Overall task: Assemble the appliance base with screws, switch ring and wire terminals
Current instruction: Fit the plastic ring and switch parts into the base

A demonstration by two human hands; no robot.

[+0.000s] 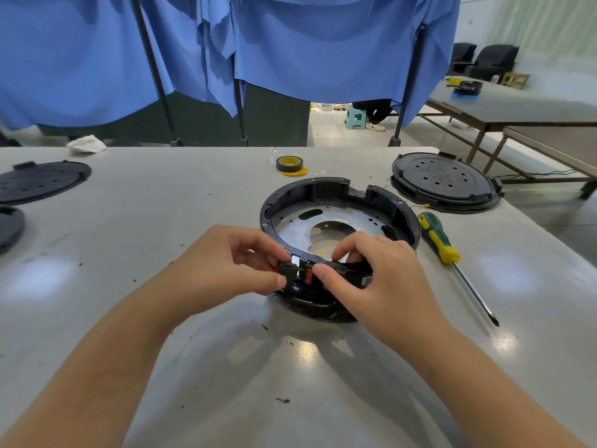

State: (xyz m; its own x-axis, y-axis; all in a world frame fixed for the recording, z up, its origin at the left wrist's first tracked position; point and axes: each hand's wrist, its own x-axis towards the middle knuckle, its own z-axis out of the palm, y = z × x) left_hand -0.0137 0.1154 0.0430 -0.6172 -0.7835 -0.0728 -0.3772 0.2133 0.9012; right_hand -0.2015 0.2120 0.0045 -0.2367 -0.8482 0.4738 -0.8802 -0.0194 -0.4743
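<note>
A small black switch block point(292, 273) with orange parts is being pinched at the near rim of the base point(339, 218). The left hand point(226, 263) is gripping the block's left end, with the thumb point(274, 280) pressed to its near face and the curled fingers point(255, 250) closed over its top. The right hand point(378, 273) is being held against the block's right side, its thumb point(326, 273) laid on the near face beside the orange parts and its fingers point(352, 245) curled down over the rim into the base. The block's long axis is lying left to right, along the rim, with its shiny metal tab facing up.

The base, a round black ring with a silver metal plate and a central hole inside, is lying open side up on the grey table point(161, 318), in the middle and slightly right. A notch in its wall is pointing away, toward the far right.

Just right of the base a yellow-and-green screwdriver point(449, 253) is lying with its handle far and its tip pointing near and right. A roll of tape point(289, 164) is sitting beyond the base, apart from it. A round black cover point(444, 181) is resting at the far right, close to the base, and two more dark round covers point(42, 181) are lying at the left edge. Blue cloth point(290, 43) is hanging behind the table.
</note>
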